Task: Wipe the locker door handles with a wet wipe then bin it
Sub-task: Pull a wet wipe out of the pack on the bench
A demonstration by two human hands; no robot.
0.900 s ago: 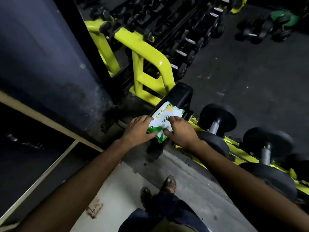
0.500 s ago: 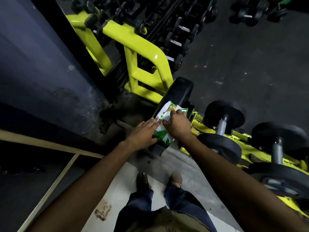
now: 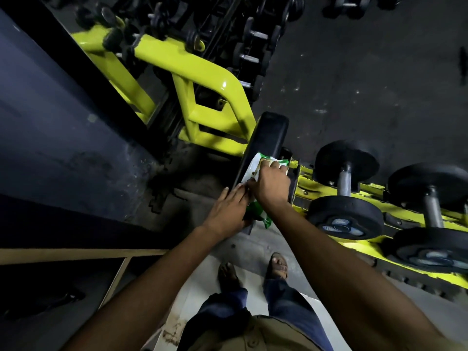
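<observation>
A green and white wet wipe pack [image 3: 252, 168] lies on a black padded rest [image 3: 271, 133] in front of me. My left hand [image 3: 228, 211] lies on the pack's lower left part with fairly straight fingers, pressing it down. My right hand [image 3: 271, 183] covers the middle of the pack, with its fingers curled on the upper end and its thumb at the left edge. Most of the pack is hidden under both hands. No wipe shows outside the pack. No locker handle is visible.
A yellow steel frame [image 3: 202, 72] stands behind the pad. Black dumbbells [image 3: 347, 188] sit on a yellow rack to the right. A dark wall panel [image 3: 50, 122] and a wooden-edged opening [image 3: 76, 252] are on the left. My feet [image 3: 228, 274] stand on pale floor below.
My right hand has slid further up over the pack, covering more of it. My left hand has stayed at the lower left edge. The view has tilted downward.
</observation>
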